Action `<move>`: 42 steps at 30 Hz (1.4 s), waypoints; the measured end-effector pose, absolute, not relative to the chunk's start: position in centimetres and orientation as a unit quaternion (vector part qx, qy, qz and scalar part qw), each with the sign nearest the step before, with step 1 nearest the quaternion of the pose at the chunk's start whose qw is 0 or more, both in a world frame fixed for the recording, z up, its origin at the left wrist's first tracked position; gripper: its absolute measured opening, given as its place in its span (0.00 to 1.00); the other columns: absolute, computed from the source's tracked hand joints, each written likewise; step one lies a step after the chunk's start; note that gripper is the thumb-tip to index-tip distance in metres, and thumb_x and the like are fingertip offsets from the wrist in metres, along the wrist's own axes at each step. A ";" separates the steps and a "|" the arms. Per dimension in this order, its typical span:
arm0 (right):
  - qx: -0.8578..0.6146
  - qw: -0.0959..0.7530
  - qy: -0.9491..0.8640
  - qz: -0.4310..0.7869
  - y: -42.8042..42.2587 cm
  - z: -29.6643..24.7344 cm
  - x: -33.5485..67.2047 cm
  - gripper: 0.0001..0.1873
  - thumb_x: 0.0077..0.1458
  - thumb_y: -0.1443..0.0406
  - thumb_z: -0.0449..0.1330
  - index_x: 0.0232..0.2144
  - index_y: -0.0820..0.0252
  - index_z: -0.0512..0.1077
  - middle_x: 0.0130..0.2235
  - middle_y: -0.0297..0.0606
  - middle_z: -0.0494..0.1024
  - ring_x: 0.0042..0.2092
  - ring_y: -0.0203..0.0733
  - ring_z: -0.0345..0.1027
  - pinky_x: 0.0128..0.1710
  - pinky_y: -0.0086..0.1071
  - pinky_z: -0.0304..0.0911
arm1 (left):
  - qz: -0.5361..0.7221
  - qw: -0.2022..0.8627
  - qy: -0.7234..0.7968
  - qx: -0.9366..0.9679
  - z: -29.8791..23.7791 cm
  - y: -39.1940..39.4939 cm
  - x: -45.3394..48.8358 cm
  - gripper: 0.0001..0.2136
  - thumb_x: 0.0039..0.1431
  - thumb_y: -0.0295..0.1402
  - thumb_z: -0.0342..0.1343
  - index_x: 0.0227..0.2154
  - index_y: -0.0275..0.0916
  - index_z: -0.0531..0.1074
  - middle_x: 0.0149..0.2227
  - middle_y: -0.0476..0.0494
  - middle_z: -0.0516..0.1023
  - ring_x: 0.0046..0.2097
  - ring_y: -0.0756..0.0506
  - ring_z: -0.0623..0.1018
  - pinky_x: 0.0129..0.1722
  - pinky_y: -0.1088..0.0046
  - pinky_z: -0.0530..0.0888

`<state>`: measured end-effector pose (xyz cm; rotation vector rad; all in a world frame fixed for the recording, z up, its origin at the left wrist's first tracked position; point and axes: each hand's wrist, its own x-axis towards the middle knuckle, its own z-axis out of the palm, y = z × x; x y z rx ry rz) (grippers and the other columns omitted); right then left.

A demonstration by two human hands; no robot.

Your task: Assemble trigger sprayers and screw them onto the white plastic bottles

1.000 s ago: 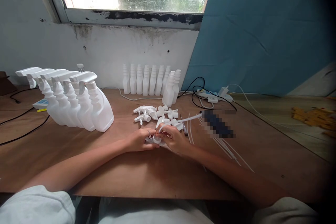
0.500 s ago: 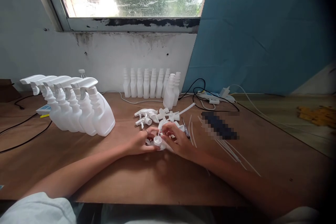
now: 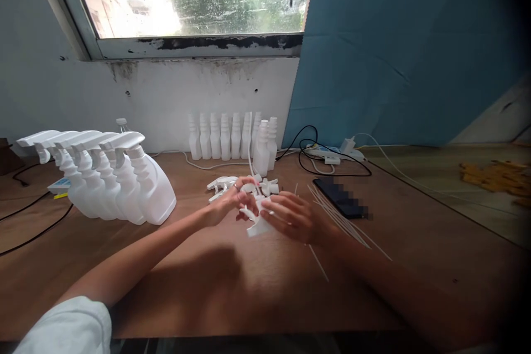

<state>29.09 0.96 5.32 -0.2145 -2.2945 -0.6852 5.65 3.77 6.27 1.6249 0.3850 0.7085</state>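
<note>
A white trigger spray head (image 3: 259,225) is held just above the table between my two hands, with its trigger toward the left. A thin white plastic tube (image 3: 250,146) stands up out of it. My left hand (image 3: 233,199) is closed, its fingertips at the lower part of the tube. From the right, my right hand (image 3: 292,217) grips the body of the spray head, its fingers partly covering it. Behind the hands lie several loose white spray heads (image 3: 222,182), some hidden by my fingers.
Assembled spray bottles (image 3: 141,182) stand in a row at left. Bottles without heads (image 3: 225,141) line the wall, with another bottle (image 3: 261,152) in front. Loose tubes (image 3: 344,224) and a dark phone (image 3: 338,197) lie at right, before a power strip (image 3: 336,152) with cables.
The spray head has been lifted and turned, and its tube now points upward. My left hand has moved up to the tube; my right has shifted around the head. The view has tilted slightly.
</note>
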 end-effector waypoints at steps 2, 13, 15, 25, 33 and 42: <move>-0.131 0.411 -0.859 -0.274 1.5 6.0 30.8 0.19 0.59 0.70 0.57 0.52 0.50 0.65 0.50 0.43 0.74 0.50 0.47 0.72 0.46 0.46 0.71 | 0.373 0.553 0.194 0.720 7.6 6.7 7.2 0.29 0.59 0.58 0.45 0.52 0.40 0.55 0.32 0.45 0.74 0.29 0.49 0.72 0.23 0.78 0.65; -0.260 0.608 -0.701 -0.267 3.5 7.4 35.0 0.21 0.60 0.66 0.56 0.55 0.55 0.60 0.49 0.49 0.71 0.52 0.53 0.68 0.50 0.52 0.68 | 0.486 0.182 0.495 0.697 9.8 21.9 16.4 0.35 0.46 0.41 0.68 0.54 0.30 0.63 0.55 0.25 0.69 0.58 0.34 0.70 0.54 0.63 0.68; -0.259 0.610 -0.698 -0.270 3.5 7.4 35.0 0.20 0.61 0.64 0.55 0.55 0.55 0.59 0.48 0.49 0.71 0.52 0.53 0.68 0.49 0.53 0.69 | 0.481 0.183 0.481 0.710 9.7 22.2 16.6 0.27 0.49 0.35 0.67 0.51 0.32 0.67 0.51 0.30 0.74 0.54 0.36 0.75 0.50 0.66 0.70; -0.244 0.613 -0.705 -0.262 2.2 7.7 33.9 0.18 0.61 0.62 0.54 0.53 0.54 0.59 0.45 0.48 0.71 0.47 0.52 0.71 0.44 0.49 0.73 | 0.552 0.115 0.394 0.726 8.9 20.9 14.4 0.26 0.54 0.26 0.58 0.57 0.40 0.64 0.52 0.39 0.76 0.54 0.40 0.75 0.48 0.70 0.72; -0.138 0.630 -0.723 -0.248 1.9 8.1 33.5 0.26 0.56 0.68 0.57 0.57 0.56 0.62 0.48 0.45 0.69 0.44 0.49 0.73 0.37 0.46 0.77 | 0.558 0.093 0.358 0.743 8.7 19.8 13.8 0.24 0.56 0.26 0.54 0.57 0.43 0.64 0.53 0.42 0.75 0.53 0.41 0.75 0.49 0.70 0.73; -0.170 0.648 -0.705 -0.234 1.7 7.4 33.6 0.28 0.57 0.67 0.58 0.60 0.48 0.62 0.47 0.45 0.71 0.44 0.50 0.72 0.36 0.46 0.77 | 0.566 0.077 0.374 0.731 8.7 18.8 12.6 0.26 0.55 0.26 0.55 0.58 0.41 0.63 0.52 0.40 0.75 0.52 0.41 0.75 0.49 0.67 0.74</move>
